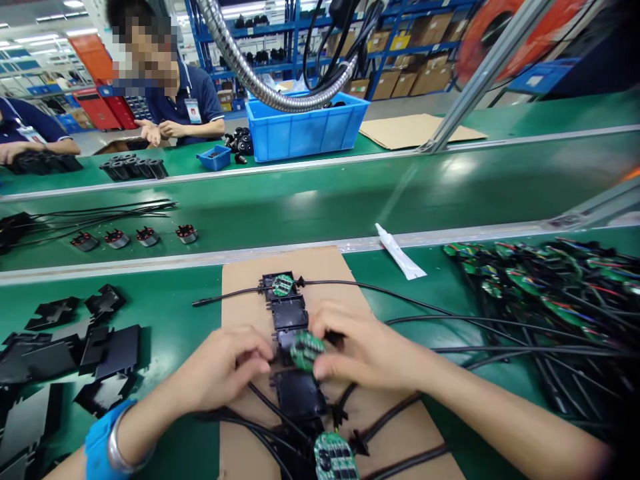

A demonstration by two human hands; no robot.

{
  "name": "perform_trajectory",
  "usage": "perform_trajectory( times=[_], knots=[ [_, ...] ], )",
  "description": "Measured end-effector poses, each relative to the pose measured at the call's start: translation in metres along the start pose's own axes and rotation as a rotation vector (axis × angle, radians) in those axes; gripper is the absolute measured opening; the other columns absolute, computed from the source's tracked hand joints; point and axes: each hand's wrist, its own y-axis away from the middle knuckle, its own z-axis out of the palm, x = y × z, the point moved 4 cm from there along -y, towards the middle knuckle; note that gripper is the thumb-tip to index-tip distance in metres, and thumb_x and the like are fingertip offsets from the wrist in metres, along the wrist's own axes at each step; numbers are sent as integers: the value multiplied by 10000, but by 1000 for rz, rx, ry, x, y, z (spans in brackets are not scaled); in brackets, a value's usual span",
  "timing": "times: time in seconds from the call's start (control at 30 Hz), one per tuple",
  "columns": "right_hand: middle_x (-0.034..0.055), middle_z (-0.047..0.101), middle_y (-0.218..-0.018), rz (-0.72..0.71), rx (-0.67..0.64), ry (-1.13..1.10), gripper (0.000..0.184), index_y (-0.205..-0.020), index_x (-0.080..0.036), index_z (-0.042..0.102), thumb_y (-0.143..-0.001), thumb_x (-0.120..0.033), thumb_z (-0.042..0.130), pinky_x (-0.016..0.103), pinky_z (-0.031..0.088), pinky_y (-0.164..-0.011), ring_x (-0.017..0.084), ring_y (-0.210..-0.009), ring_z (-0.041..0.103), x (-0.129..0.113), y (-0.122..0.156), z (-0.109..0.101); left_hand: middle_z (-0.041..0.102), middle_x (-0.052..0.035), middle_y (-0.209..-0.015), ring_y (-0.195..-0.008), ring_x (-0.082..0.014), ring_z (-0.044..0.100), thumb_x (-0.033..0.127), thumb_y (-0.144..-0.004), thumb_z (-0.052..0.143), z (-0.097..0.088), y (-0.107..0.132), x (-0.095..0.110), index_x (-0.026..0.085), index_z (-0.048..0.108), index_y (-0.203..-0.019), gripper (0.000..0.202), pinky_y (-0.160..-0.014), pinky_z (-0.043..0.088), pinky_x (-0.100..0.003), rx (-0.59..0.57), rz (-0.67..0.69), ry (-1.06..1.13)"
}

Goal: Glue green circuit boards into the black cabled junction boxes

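Observation:
On a brown cardboard sheet (320, 267) lies a row of black plastic housings (289, 312) with black cables. My left hand (225, 367) and my right hand (363, 350) meet over the row and pinch a round green circuit board (306, 350) between their fingertips, above one housing. Another green board (283, 285) sits in the far housing. A third green board (336, 457) lies at the near end of the row. A blue band (100, 440) is on my left wrist.
Black plastic covers (65, 353) lie at the left. A pile of green boards with cables (545, 293) fills the right. A white tube (400, 252) lies by the conveyor belt (320, 200), which carries small motor parts (135, 237). Two persons sit beyond, by a blue bin (305, 127).

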Motion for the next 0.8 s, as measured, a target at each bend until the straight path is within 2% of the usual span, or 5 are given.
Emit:
perform_trajectory(
  times=[0.1, 0.27, 0.33, 0.43, 0.8],
  knots=[
    [33, 557, -881, -57, 147, -26, 275, -854, -190, 529, -831, -433, 655, 281, 422, -726, 154, -802, 507, 14, -21, -12, 603, 7, -830, -640, -118, 548, 326, -881, 568, -10, -13, -11, 204, 622, -966, 157, -577, 430, -227, 88, -104, -51],
    [28, 612, -929, 88, 132, 58, 226, -974, -198, 551, -847, -359, 646, 272, 427, -695, 142, -762, 549, 45, -28, -13, 629, -24, -917, -848, -180, 610, 285, -949, 450, -20, -25, -25, 221, 648, -938, 208, -731, 462, -283, 282, -173, -435],
    [35, 621, -916, 160, 107, 155, 139, -955, -192, 542, -887, -308, 579, 284, 424, -690, 151, -756, 553, 56, -22, -12, 634, -35, -948, -878, -196, 624, 290, -961, 434, -16, -26, -28, 229, 654, -963, 229, -722, 476, -289, 254, -183, -607],
    [49, 616, -850, 123, 124, 314, 118, -843, -184, 541, -913, -276, 516, 316, 420, -719, 178, -781, 547, 62, -14, -12, 635, -59, -935, -874, -223, 633, 289, -960, 434, -8, -29, -28, 205, 657, -932, 241, -657, 485, -290, 198, -166, -772],
    [60, 604, -805, -55, 167, 363, 171, -828, -181, 565, -945, -229, 450, 325, 431, -711, 183, -782, 525, 67, -1, -10, 639, -62, -892, -824, -194, 621, 272, -976, 407, 4, -32, -20, 188, 644, -923, 257, -704, 488, -279, 261, -67, -859]
  ],
)
